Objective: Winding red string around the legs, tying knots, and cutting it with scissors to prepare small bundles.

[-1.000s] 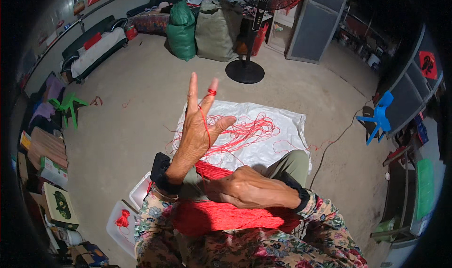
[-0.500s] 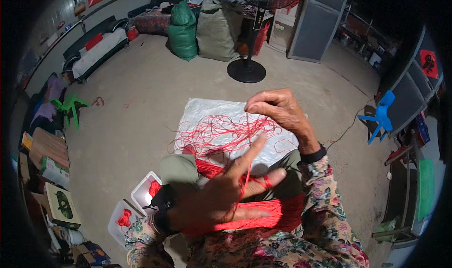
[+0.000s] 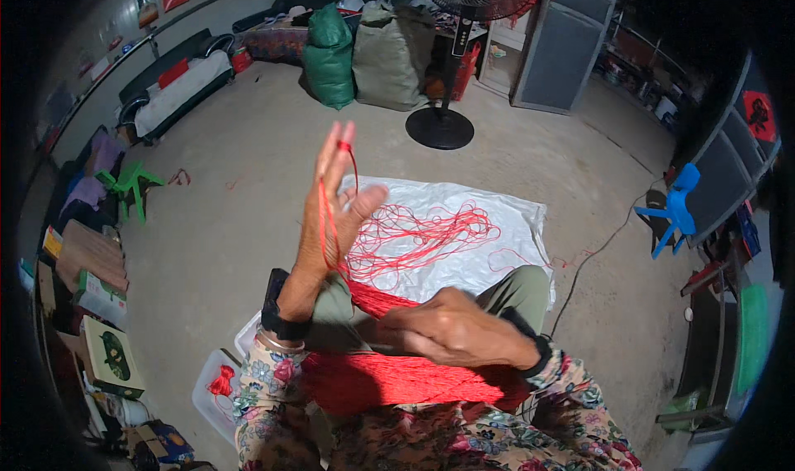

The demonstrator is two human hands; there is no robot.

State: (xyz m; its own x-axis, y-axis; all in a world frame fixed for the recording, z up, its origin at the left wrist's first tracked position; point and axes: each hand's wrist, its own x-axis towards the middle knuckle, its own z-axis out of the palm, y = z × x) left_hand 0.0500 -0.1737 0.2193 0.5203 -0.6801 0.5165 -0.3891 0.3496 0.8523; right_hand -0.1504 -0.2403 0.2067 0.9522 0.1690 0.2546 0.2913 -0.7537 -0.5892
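Red cord (image 3: 356, 170) loops round the spread, ungripping left hand (image 3: 315, 237), loose strands (image 3: 443, 237) lie unwound inside the far edge of the white sheet (image 3: 522, 210), and I cannot tell the grip of the right hand (image 3: 451, 326)

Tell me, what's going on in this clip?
A person's raised left hand has thin red cord looped around it and wrapped on one finger. The right hand is over a thick bundle of bright red cord; its blurred fingers leave any hold unclear. Ahead, loose red strands lie tangled on a wrinkled white sheet.
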